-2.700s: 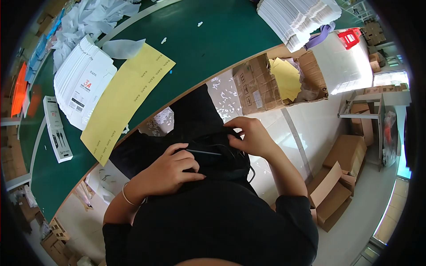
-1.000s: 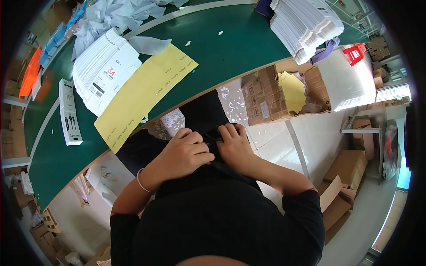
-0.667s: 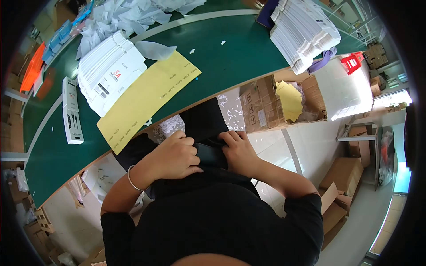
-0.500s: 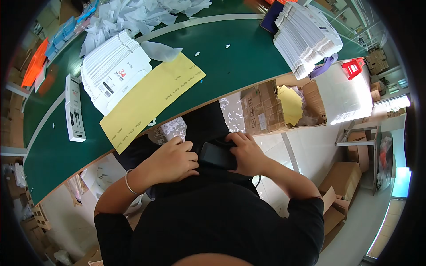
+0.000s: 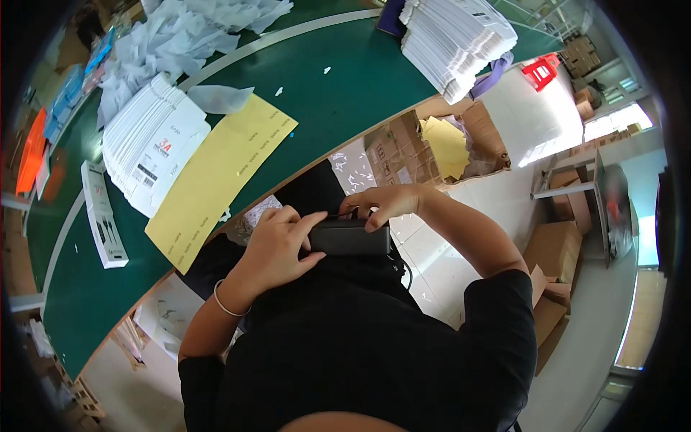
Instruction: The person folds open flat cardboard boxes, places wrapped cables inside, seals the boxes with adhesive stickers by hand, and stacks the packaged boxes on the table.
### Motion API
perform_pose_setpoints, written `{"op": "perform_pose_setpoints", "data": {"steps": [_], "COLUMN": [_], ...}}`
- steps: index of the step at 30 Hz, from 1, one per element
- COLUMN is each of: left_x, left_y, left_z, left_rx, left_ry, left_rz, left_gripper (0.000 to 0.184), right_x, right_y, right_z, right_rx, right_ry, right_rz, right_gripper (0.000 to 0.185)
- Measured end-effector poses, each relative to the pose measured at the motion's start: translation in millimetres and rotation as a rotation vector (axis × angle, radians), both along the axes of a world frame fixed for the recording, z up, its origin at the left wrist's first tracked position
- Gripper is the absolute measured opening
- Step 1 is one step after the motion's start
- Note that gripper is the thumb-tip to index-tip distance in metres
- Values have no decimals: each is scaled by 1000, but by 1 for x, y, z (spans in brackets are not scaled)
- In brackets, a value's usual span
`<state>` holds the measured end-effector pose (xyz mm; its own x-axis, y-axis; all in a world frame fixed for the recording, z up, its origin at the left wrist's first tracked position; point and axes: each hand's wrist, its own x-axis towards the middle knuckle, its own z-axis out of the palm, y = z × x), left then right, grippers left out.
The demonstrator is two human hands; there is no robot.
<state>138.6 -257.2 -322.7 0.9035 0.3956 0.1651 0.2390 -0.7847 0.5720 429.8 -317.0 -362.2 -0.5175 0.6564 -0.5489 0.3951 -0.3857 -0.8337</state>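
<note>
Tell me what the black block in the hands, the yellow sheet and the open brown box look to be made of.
Black block: probably plastic, perhaps coated metal; its smooth dark face has a dull sheen.
Yellow sheet: likely paper, possibly coated; it looks thin, lies flat and carries rows of print.
Open brown box: apparently cardboard, matte, with creased, printed walls.

The left grip (image 5: 278, 245) is covering the left end of the dark case (image 5: 353, 237); the picture's upper edge is cropping the far right white stack (image 5: 458, 47); the slim box's (image 5: 104, 216) fine print is appearing illegible.
</note>
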Motion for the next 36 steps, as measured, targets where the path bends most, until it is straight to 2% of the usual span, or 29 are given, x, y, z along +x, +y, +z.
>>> {"op": "perform_pose_setpoints", "data": {"steps": [1,7,12,17,21,26,32,36], "left_x": [2,6,8,12,9,7,9,7], "left_y": [2,14,13,5,9,13,11,11], "left_z": [2,-4,-22,-26,-42,-63,-60,-61], "left_rx": [125,113,-142,-278,-401,-520,-504,-626], "left_ry": [-22,-100,-136,-147,-272,-377,-335,-285], "left_rz": [-16,14,-48,61,103,211,243,266], "left_gripper": [43,45,46,42,38,32,27,38], "right_x": [1,2,10,14,14,-7,-7,-6], "right_y": [2,8,6,11,13,14,20,19], "right_z": [1,-1,-35,-31,-23,6,1,-1], "right_rx": [-43,-27,41,-211,-423,-330,-379,-364], "right_ry": [39,55,282,279,277,423,424,458], "right_rz": [8,10,-65,-151,-508,-687,-678,-636], "right_gripper": [65,57,58,49,44,40,39,39]}}
